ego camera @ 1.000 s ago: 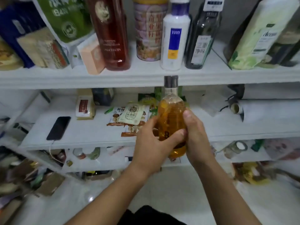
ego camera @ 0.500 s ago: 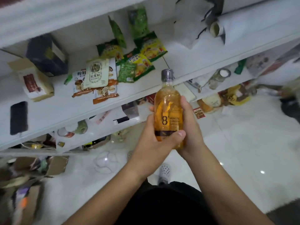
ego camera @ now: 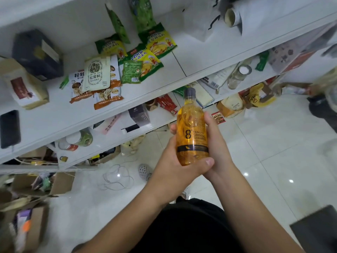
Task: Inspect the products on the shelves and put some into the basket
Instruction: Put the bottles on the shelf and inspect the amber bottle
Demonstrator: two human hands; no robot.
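White tiled floor [ego camera: 273,161] fills the near right of the head view, with a white shelf unit [ego camera: 164,92] running across the far left; its upper board carries green and yellow snack packets [ego camera: 155,52], mushroom seasoning pouches [ego camera: 96,75], a dark box [ego camera: 36,53], a tan carton [ego camera: 23,86] and a black phone [ego camera: 9,128] at the left edge; a paper roll [ego camera: 233,17] lies at the far right of that board; the lower board holds a glass jar [ego camera: 238,75], red sachets [ego camera: 167,105] and a green-lidded tub [ego camera: 82,138]; cardboard boxes [ego camera: 32,198] sit on the floor at the near left. In front of the shelves, an amber shampoo bottle [ego camera: 191,128] with a grey cap stands nearly upright above the floor, label toward the camera; the left hand [ego camera: 173,167] wraps its base, thumb across the front; the right hand [ego camera: 217,143] cups the right side from behind, fingers curled round the bottle.
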